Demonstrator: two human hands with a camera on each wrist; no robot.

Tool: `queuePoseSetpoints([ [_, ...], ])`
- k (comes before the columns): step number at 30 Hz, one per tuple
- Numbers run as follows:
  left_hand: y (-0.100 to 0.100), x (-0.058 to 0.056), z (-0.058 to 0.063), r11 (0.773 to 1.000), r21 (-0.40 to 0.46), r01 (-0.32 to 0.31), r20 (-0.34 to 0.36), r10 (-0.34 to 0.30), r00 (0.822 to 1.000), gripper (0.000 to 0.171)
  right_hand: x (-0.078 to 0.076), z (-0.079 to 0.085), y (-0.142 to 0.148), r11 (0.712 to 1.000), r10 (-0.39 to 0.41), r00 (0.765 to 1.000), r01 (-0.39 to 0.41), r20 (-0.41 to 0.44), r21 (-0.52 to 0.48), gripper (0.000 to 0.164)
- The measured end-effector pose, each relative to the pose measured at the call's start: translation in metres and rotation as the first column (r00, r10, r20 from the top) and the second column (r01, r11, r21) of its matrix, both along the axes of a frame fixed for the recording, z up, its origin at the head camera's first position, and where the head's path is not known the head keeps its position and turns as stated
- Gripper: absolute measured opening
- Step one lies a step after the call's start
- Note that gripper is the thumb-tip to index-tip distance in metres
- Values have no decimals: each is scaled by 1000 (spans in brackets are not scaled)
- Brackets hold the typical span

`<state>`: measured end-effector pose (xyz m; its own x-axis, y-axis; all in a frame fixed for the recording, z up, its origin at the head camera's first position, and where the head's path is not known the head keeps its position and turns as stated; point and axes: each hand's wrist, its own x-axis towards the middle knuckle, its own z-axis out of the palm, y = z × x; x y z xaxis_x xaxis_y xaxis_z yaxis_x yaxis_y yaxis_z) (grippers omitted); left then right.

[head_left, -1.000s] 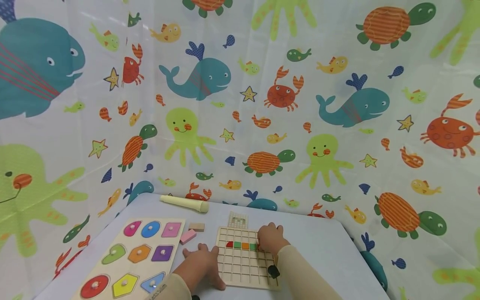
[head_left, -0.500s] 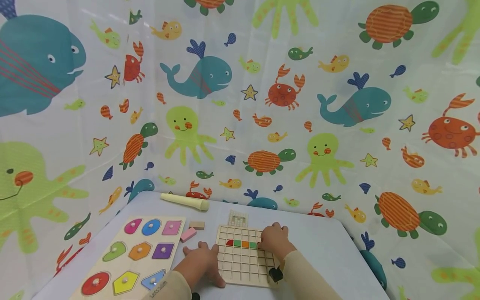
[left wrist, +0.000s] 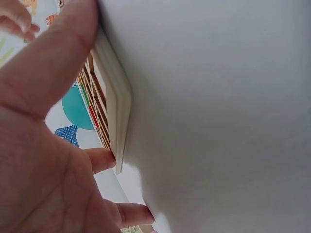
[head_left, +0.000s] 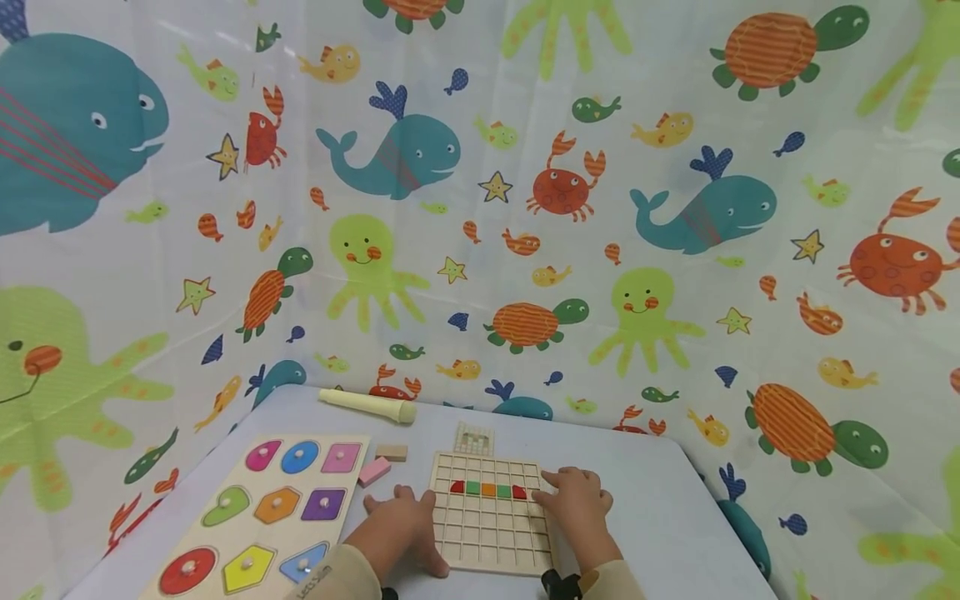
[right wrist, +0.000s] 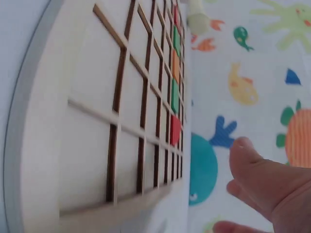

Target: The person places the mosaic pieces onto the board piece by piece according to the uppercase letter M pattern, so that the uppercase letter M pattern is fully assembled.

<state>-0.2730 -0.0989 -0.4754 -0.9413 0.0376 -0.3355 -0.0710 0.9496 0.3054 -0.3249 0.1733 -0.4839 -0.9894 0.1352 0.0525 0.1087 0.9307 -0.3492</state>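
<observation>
A wooden grid board [head_left: 491, 546] lies on the table between both hands. One row near its far side holds colored pieces: a red piece [head_left: 457, 487] at the left, a green one, an orange square [head_left: 488, 490], another green one, and a red piece [head_left: 519, 492] with a rounded corner at the right. My left hand [head_left: 397, 525] is spread along the board's left edge, its thumb [left wrist: 58, 63] and a finger against the side in the left wrist view. My right hand [head_left: 581, 508], fingers loosely bent and holding nothing, hovers by the right edge.
Left of the board lies a shape puzzle [head_left: 247, 467] with knobbed pieces. A pink block [head_left: 374, 472] and a plain wooden block [head_left: 392, 452] sit between them. Behind the board is a small patterned card [head_left: 474, 437]; a cream microphone-shaped stick [head_left: 367, 405] lies at the back.
My right hand has drawn back to the right from the row and its fingers have loosened, uncovering the red piece at the row's right end. My left hand stays on the board's edge.
</observation>
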Motion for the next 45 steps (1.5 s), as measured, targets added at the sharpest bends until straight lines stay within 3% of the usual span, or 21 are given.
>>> queuePoseSetpoints([
  [5,-2,1,-3,1000,3,-2,0,2,1000,108,3,-4,21,990,-111,992,115,56,-76,58],
  [9,-3,2,-4,1000,11,-3,-1,3,1000,108,6,-7,35,967,-210,971,223,110,-123,67],
  [13,-5,2,-2,1000,6,1,-14,0,1000,107,11,-7,47,953,-253,954,275,163,-129,75],
  [20,-7,0,0,1000,-4,2,-15,-2,1000,107,18,-7,56,958,-252,948,272,194,-85,62],
  [27,-6,2,-3,1000,6,-1,0,1,1000,108,7,-9,48,972,-234,955,235,183,16,54],
  [33,-2,7,-1,1000,-13,7,-19,-7,1000,108,1,-14,46,973,-226,959,215,169,82,58],
  [39,-4,3,0,1000,-13,0,-19,-1,1000,108,2,-9,44,975,-219,960,212,173,59,59],
  [45,-3,3,1,1000,-8,8,-16,-8,1000,109,5,-11,56,977,-195,961,209,198,-49,55],
])
